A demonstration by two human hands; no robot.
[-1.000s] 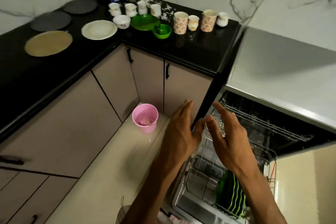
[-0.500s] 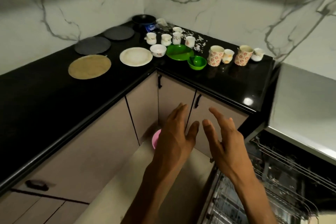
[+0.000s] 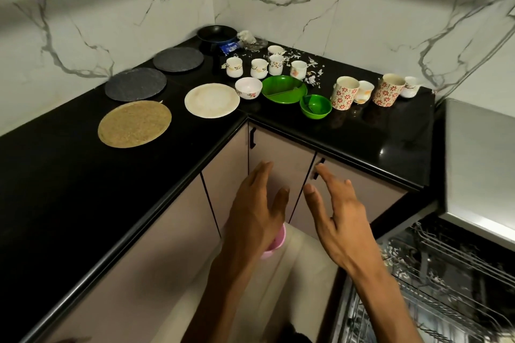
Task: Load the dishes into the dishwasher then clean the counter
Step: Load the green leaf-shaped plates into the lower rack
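Black counter, left to right: a tan round plate, two grey slate plates, a white plate, small cups, green dishes and patterned mugs with white scraps among them. Near centre, the left hand and right hand hover empty, fingers spread, close together and well short of the dishes. At near right the open dishwasher shows its wire rack. Likely hazard: crowded cups could knock or tip if one is lifted carelessly.
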